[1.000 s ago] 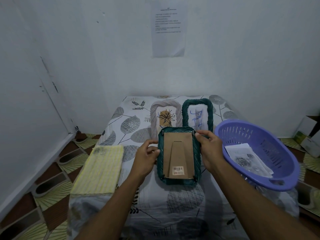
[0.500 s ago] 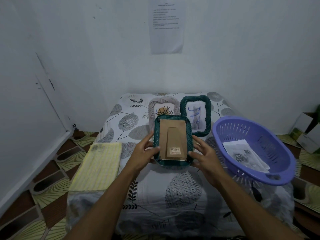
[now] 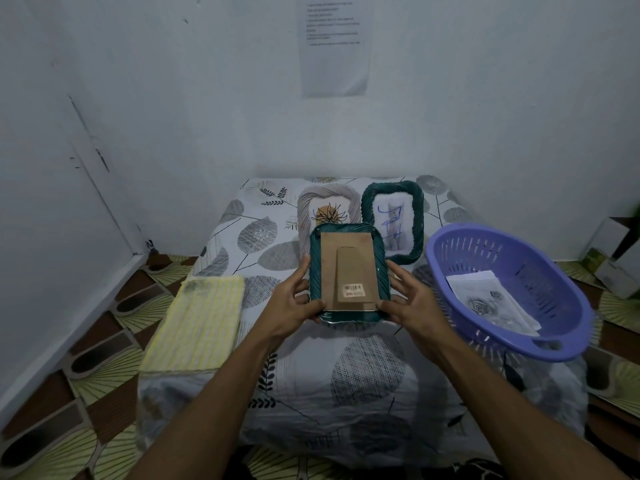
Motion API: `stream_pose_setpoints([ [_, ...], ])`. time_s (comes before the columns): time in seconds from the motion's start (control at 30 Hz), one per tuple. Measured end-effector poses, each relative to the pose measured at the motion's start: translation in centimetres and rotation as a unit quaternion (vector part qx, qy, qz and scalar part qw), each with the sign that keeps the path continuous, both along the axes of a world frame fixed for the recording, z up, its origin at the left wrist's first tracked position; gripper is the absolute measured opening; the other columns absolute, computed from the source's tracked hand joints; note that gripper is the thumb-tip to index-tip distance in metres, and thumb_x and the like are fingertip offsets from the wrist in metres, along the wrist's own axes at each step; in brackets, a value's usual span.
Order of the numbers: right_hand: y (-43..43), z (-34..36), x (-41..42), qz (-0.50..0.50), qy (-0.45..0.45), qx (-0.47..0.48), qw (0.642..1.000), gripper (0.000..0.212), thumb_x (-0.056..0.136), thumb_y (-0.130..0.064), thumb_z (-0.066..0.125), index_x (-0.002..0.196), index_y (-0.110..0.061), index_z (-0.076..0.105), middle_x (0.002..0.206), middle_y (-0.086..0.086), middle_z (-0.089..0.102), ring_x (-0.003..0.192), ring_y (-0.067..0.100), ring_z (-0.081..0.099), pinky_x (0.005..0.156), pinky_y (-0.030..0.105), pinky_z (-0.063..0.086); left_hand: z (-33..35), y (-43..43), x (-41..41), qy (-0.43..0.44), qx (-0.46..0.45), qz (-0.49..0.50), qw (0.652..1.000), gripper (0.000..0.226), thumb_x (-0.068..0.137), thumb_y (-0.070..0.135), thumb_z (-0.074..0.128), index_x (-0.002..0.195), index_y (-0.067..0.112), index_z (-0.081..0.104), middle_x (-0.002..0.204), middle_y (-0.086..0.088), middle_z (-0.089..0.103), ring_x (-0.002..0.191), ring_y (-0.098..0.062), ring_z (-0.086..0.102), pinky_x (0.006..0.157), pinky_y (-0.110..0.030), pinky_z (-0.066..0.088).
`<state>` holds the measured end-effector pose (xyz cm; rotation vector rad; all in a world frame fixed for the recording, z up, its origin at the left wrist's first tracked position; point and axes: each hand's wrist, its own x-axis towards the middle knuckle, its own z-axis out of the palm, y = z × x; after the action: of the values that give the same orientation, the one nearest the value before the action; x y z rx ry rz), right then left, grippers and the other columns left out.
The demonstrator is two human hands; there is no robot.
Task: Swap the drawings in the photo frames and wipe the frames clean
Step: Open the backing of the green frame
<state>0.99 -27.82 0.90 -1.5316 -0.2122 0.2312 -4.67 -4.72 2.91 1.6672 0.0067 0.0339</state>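
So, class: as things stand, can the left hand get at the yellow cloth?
Probably yes, but not at once. The left hand grips the frame, so it must let go first. The cloth lies just to its left, with only bare tablecloth between.

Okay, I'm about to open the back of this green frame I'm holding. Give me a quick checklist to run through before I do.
1. Held green frame gripped on both sides by left hand and right hand: ok.
2. Cardboard backing faces me: ok.
3. Stand flap lies flat against the backing: ok.
4. Clips holding the backing released: cannot tell, too small to see.
5. Spare drawings lie in the purple basket: ok.
6. Yellow cloth lies on the table's left side for wiping: ok.
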Motion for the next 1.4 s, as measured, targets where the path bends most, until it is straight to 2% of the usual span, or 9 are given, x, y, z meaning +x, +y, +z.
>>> stream_pose_setpoints([
  [0.3,-0.1,0.1,-0.5,0.013,0.016,0.032,0.999,0.077,0.069,-0.007,0.071,0.126,-0.055,0.051,0.148,0.001,0.044,0.132,0.027,0.046,0.095,0.058,0.048,-1.2,0.1,0.3,0.005,-0.016,0.0,1.0,0.086,0.087,-0.006,0.059,0.149,0.037,0.018,0.128,-0.013,0.057,0.084,-0.019,0.067,0.061,-0.029,0.055],
  [0.4,-0.3,0.1,-0.6,0.012,0.034,0.046,0.998,0.074,0.078,0.003,0.063,0.137,-0.04,0.047,0.146,0.002,0.046,0.129,0.032,0.049,0.08,0.048,0.057,-1.6,0.3,0.5,0.012,-0.014,0.0,1.0,0.082,0.089,-0.003,0.057,0.148,0.04,0.021,0.129,-0.013,0.056,0.088,-0.025,0.066,0.065,-0.034,0.056],
  [0.5,-0.4,0.6,-1.0,0.0,0.06,0.062,0.996,0.069,0.088,0.015,0.048,0.143,-0.026,0.043,0.137,-0.003,0.054,0.11,0.019,0.064,0.072,0.038,0.058,-1.8,0.3,0.6,0.034,-0.024,-0.002,0.999,0.073,0.093,0.0,0.053,0.148,0.039,0.024,0.121,-0.007,0.064,0.083,-0.025,0.065,0.066,-0.036,0.053],
  [0.6,-0.5,0.9,-1.2,0.001,0.079,0.072,0.994,0.067,0.09,0.016,0.043,0.145,-0.023,0.041,0.134,-0.005,0.057,0.103,0.017,0.068,0.074,0.039,0.057,-1.5,0.0,0.6,0.056,-0.037,-0.002,0.998,0.067,0.096,0.003,0.05,0.147,0.039,0.026,0.111,-0.004,0.068,0.08,-0.019,0.062,0.062,-0.031,0.048],
  [0.77,-0.6,1.0,-1.4,-0.009,0.085,0.069,0.994,0.067,0.09,0.017,0.043,0.145,-0.022,0.041,0.136,-0.002,0.057,0.104,0.021,0.068,0.078,0.043,0.057,-1.4,0.0,0.6,0.049,-0.028,-0.006,0.998,0.075,0.091,0.004,0.057,0.148,0.04,0.024,0.124,-0.025,0.056,0.079,-0.028,0.054,0.058,-0.034,0.045],
  [1.07,-0.6,1.1,-1.3,-0.015,0.076,0.062,0.995,0.066,0.09,0.016,0.045,0.143,-0.023,0.043,0.132,-0.001,0.06,0.105,0.022,0.067,0.079,0.045,0.058,-2.0,0.3,0.5,0.027,0.015,-0.014,0.999,0.089,0.085,-0.001,0.063,0.149,0.041,0.018,0.142,-0.012,0.045,0.067,-0.01,0.06,0.057,-0.028,0.048],
  [1.2,-0.8,0.3,-0.9,-0.019,0.065,0.03,0.997,0.067,0.087,0.018,0.045,0.142,-0.022,0.044,0.127,0.002,0.064,0.106,0.023,0.067,0.074,0.039,0.057,-1.5,-0.3,-0.1,0.024,0.032,0.002,0.999,0.071,0.091,0.002,0.057,0.145,0.04,0.03,0.115,-0.007,0.059,0.082,-0.005,0.062,0.058,-0.017,0.046],
  [1.27,-1.0,0.0,-0.9,-0.021,0.055,0.001,0.998,0.064,0.087,0.02,0.045,0.14,-0.017,0.046,0.122,0.006,0.067,0.101,0.022,0.068,0.069,0.028,0.056,-1.5,-0.7,-0.3,0.002,0.069,0.011,0.998,0.058,0.093,0.007,0.054,0.136,0.043,0.038,0.097,0.001,0.062,0.076,-0.003,0.061,0.064,-0.015,0.046],
  [1.4,-1.1,-0.4,-1.0,-0.045,0.024,-0.103,0.993,0.058,0.087,0.018,0.048,0.136,-0.013,0.049,0.114,0.009,0.067,0.089,0.014,0.065,0.063,0.017,0.052,-3.3,-0.8,0.3,-0.025,0.294,0.014,0.955,0.038,0.08,0.037,0.043,0.115,0.043,0.057,0.086,0.009,0.057,0.088,-0.022,0.051,0.084,-0.042,0.046],
])
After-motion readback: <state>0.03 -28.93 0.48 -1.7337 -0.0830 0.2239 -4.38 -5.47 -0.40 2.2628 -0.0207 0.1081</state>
